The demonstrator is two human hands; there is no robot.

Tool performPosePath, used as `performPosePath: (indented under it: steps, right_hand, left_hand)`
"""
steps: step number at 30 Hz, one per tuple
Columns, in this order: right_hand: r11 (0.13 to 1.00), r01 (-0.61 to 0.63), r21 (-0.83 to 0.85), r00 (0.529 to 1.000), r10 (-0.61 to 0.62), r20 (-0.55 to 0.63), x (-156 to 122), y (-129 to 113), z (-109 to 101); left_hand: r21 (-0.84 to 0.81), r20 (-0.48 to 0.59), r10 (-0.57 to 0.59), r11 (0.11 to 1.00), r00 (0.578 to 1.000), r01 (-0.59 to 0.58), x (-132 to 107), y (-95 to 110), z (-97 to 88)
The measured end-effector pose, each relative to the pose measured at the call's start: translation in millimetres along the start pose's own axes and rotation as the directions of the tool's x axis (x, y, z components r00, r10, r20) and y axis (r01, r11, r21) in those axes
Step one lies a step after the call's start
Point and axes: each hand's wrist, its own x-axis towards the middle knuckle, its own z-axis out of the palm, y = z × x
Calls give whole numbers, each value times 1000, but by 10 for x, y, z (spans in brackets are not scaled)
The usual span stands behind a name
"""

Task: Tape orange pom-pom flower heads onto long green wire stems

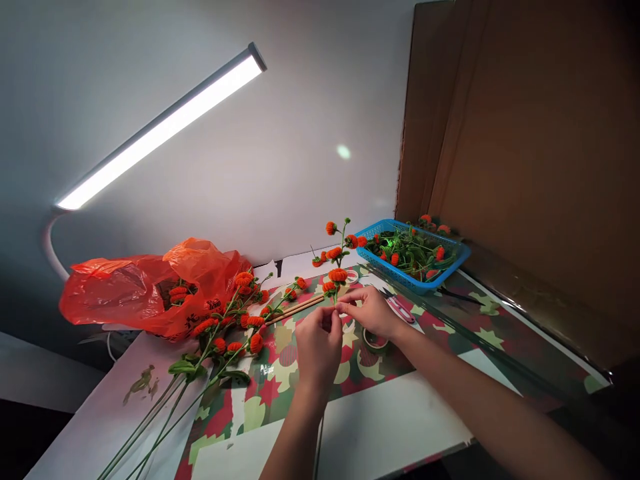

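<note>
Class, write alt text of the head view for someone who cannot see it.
A bare left hand and bare right hand pinch an upright, green-stemmed spray of orange flowers above a camouflage-patterned mat. Leafy, long-stemmed orange flowers and a translucent red plastic bag lie left; a blue plastic basket of flowers stands right.

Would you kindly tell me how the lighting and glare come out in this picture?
Head view: the lamp is blown out to white; head view: a pale green spot, perhaps lens flare, shows against the wall; head view: the cardboard sits in dimness; head view: left hand and right hand show no obvious motion blur.
</note>
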Motion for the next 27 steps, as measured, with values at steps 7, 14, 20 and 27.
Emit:
performPosePath:
  steps: [7, 14, 20, 27]
  right_hand:
    - [932, -37, 360, 993, -6, 117, 38, 15, -25]
    - [906, -88, 414, 978, -1, 210, 34, -21, -90]
    - [892, -84, 443, 983, 2, 181, 18, -44, -44]
    - [847, -142, 512, 954, -20, 298, -25, -67, -13]
  left_hand:
    - [-459, 131, -161, 865, 978, 203, 22, 30, -51]
    - [-568, 440, -135, 723, 888, 392, 95, 3, -173]
    - [-608, 478, -175, 642, 861, 467, 112, 49, -210]
    - [-668, 736, -90, 61, 671, 742, 58, -76, -174]
